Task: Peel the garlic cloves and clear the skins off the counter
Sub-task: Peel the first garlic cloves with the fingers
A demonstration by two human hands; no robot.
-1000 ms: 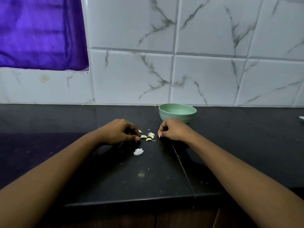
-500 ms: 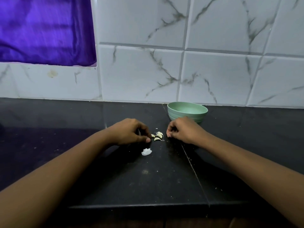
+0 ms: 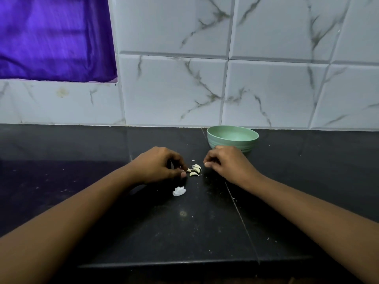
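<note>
A small cluster of pale garlic cloves [image 3: 195, 170] lies on the black counter [image 3: 82, 181] between my two hands. My left hand [image 3: 158, 165] sits just left of the cluster, and its thumb and forefinger pinch the leftmost clove [image 3: 188, 170]. My right hand [image 3: 223, 162] rests on the counter just right of the cloves with its fingers curled under; whether it holds anything is hidden. A crumpled white piece of garlic skin [image 3: 179, 191] lies nearer to me, below my left hand.
A light green bowl [image 3: 232, 138] stands behind my right hand, close to the marbled tile wall. A purple curtain [image 3: 53, 37] hangs at the upper left. Small white flecks dot the counter. The counter's front edge [image 3: 184, 263] runs below my forearms.
My left thumb and forefinger have closed in on the leftmost clove. My right hand has stayed curled beside the cloves. The view has shifted slightly left.
</note>
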